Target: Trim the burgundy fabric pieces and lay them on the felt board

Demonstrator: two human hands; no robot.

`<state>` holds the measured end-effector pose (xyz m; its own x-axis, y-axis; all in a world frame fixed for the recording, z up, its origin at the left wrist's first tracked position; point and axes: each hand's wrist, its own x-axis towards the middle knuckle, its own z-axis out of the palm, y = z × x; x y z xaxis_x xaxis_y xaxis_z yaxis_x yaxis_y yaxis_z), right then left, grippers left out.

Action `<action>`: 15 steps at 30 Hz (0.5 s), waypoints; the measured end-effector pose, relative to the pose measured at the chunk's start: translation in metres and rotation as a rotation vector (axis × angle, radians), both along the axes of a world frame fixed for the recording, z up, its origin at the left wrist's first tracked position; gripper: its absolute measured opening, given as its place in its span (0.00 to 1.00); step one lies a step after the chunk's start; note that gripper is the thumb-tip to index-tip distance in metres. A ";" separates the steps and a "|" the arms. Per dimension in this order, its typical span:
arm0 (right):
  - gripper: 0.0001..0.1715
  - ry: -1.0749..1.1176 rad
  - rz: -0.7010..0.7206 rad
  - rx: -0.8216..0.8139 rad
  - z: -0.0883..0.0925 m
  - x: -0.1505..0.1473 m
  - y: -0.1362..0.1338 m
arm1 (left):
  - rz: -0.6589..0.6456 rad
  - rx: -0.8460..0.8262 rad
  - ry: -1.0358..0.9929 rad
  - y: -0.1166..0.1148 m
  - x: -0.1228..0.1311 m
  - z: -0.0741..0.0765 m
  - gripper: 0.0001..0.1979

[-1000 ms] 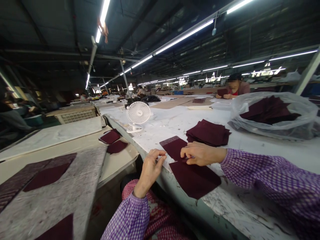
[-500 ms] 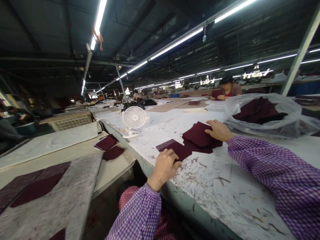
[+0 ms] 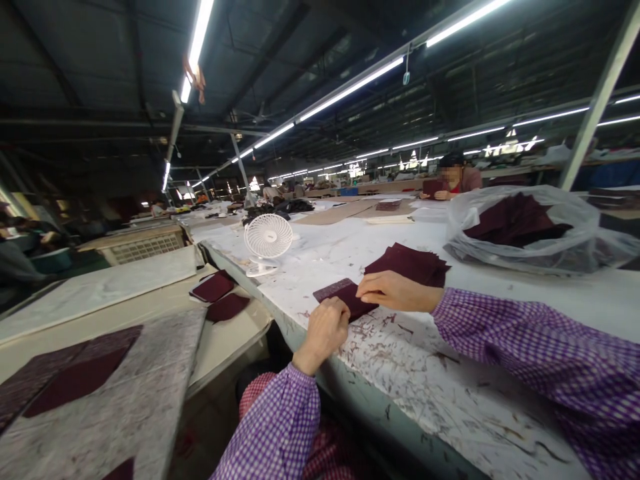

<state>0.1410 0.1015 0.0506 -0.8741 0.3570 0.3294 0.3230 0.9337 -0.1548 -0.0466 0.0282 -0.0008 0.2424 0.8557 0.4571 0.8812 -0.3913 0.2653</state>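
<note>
A dark maroon fabric piece lies near the front edge of the white, paint-stained table. My left hand rests at its near corner with fingers curled on the cloth. My right hand lies on the piece's right side, fingers together and pressed down. Just behind my right hand sits a stack of maroon pieces. Both sleeves are purple check.
A small white desk fan stands left of the stack. A clear plastic bag of maroon pieces sits at the right. A lower side bench on the left carries more maroon pieces. Another person works at the table's far end.
The large maroon piece near me a second ago is gone from the table front. My right hand reached to the stack, then came back onto the single piece beside my left hand.
</note>
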 end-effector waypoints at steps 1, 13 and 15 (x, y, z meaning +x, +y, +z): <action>0.13 -0.015 -0.001 -0.014 -0.003 -0.005 -0.005 | -0.008 -0.022 -0.068 0.002 -0.002 -0.001 0.09; 0.13 0.187 -0.195 -0.319 -0.030 -0.017 0.003 | 0.135 0.418 -0.597 -0.004 -0.021 -0.007 0.11; 0.15 0.225 -0.213 -0.361 -0.032 -0.016 0.007 | 0.052 0.431 -0.473 -0.007 -0.019 -0.007 0.10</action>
